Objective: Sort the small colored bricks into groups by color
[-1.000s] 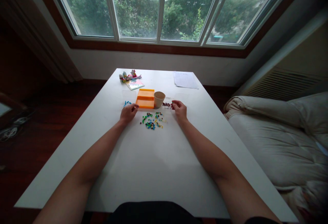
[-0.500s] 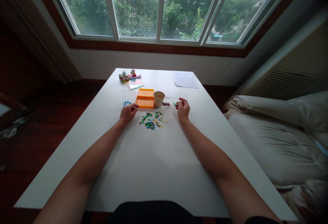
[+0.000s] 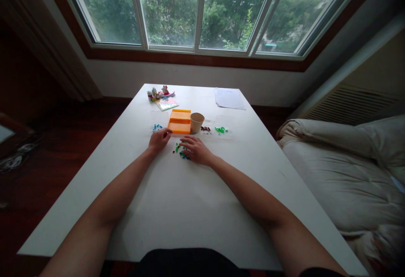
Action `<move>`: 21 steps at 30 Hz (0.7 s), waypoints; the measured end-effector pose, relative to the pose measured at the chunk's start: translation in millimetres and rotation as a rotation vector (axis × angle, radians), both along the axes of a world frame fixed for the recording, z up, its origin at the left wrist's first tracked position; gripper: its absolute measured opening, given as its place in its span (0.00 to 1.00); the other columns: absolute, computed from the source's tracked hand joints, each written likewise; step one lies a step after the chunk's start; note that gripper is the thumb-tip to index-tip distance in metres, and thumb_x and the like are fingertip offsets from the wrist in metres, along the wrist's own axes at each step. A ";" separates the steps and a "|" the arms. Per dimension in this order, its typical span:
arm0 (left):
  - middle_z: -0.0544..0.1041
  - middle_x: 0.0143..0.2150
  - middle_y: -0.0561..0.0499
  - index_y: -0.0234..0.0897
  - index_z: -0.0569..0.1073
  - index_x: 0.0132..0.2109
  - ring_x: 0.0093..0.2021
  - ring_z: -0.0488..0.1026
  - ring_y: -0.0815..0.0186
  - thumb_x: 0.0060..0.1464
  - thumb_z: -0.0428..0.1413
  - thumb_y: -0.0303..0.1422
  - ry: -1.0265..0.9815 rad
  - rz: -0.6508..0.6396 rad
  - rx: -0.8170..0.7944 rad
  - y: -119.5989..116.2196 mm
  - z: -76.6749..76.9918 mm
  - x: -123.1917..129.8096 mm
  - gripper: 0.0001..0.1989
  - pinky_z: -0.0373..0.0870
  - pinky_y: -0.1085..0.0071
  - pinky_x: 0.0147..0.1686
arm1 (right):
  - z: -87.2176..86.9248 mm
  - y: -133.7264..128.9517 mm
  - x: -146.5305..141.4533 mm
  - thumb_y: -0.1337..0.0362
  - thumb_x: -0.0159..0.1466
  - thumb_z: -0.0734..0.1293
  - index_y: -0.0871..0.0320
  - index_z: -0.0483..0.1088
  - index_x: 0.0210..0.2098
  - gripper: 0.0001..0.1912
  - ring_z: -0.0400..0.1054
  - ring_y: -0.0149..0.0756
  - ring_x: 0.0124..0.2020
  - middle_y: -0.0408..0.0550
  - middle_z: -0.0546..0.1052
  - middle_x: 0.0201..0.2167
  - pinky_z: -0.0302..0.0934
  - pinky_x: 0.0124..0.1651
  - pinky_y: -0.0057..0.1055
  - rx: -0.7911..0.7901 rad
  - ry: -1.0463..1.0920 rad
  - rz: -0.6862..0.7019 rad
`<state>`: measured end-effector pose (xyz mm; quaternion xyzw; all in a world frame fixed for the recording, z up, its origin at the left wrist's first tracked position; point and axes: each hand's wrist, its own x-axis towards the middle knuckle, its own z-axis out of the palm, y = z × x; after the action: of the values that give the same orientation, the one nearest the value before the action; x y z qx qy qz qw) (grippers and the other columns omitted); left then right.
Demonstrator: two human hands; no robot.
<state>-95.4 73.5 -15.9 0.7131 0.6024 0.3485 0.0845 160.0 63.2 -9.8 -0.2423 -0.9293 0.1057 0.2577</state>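
My right hand hovers over or rests on the pile of small colourful plastic bricks, its fingers spread apart, hiding much of the pile. By the lower left corner of the orange tray is my left hand, its fingers drawn together; whatever is between the fingertips is too small to make out. Blue bricks lie in a clear tray just beyond the left hand. Brown bricks and green bricks lie in separate groups to the right of a beige cup.
At the back left of the white table stand small brick-built figures beside a shiny flat packet. Sheets of paper lie at the back right. A light-coloured sofa stands to the right of the table.
My right hand has moved left from the green bricks to the central pile, and its fingers have spread. The green bricks are now uncovered. My left hand has stayed in place.
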 end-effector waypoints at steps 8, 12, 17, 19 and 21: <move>0.75 0.28 0.52 0.39 0.79 0.43 0.28 0.68 0.65 0.60 0.53 0.36 -0.006 -0.011 -0.004 -0.9 1.3 0.8 0.12 0.63 0.69 0.32 | -3.5 2.4 1.1 0.58 0.72 0.59 0.50 0.72 0.57 0.17 0.53 0.46 0.69 0.47 0.72 0.60 0.47 0.69 0.50 0.021 -0.132 0.028; 0.75 0.27 0.52 0.39 0.79 0.43 0.28 0.68 0.65 0.60 0.52 0.36 -0.003 -0.011 0.001 -1.3 1.3 1.1 0.12 0.63 0.69 0.31 | -0.9 0.6 0.8 0.59 0.72 0.59 0.50 0.73 0.56 0.17 0.53 0.46 0.69 0.47 0.72 0.60 0.44 0.70 0.50 0.047 -0.141 0.025; 0.76 0.28 0.52 0.39 0.79 0.43 0.28 0.68 0.65 0.61 0.52 0.38 0.008 -0.010 0.002 -0.7 0.6 1.3 0.12 0.62 0.69 0.31 | -2.2 -2.4 -2.8 0.58 0.72 0.59 0.50 0.70 0.59 0.19 0.49 0.47 0.71 0.48 0.68 0.64 0.43 0.70 0.51 0.047 -0.178 0.044; 0.76 0.28 0.52 0.40 0.79 0.43 0.28 0.68 0.65 0.61 0.52 0.38 0.012 -0.011 -0.007 -0.5 0.4 1.1 0.13 0.62 0.69 0.31 | -3.9 -2.3 -3.8 0.59 0.72 0.59 0.50 0.68 0.61 0.20 0.49 0.46 0.71 0.47 0.69 0.63 0.41 0.70 0.51 0.043 -0.184 0.057; 0.76 0.28 0.51 0.40 0.79 0.43 0.28 0.69 0.65 0.61 0.52 0.38 0.012 -0.013 -0.009 -0.4 0.4 0.9 0.13 0.63 0.68 0.31 | -5.2 -1.5 -4.0 0.61 0.72 0.59 0.50 0.68 0.61 0.19 0.50 0.45 0.70 0.47 0.70 0.62 0.40 0.71 0.51 0.047 -0.175 0.059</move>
<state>-94.5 73.1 -15.5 0.7189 0.5997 0.3408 0.0862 155.9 61.7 -15.1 -0.2171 -0.9572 0.0701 0.1779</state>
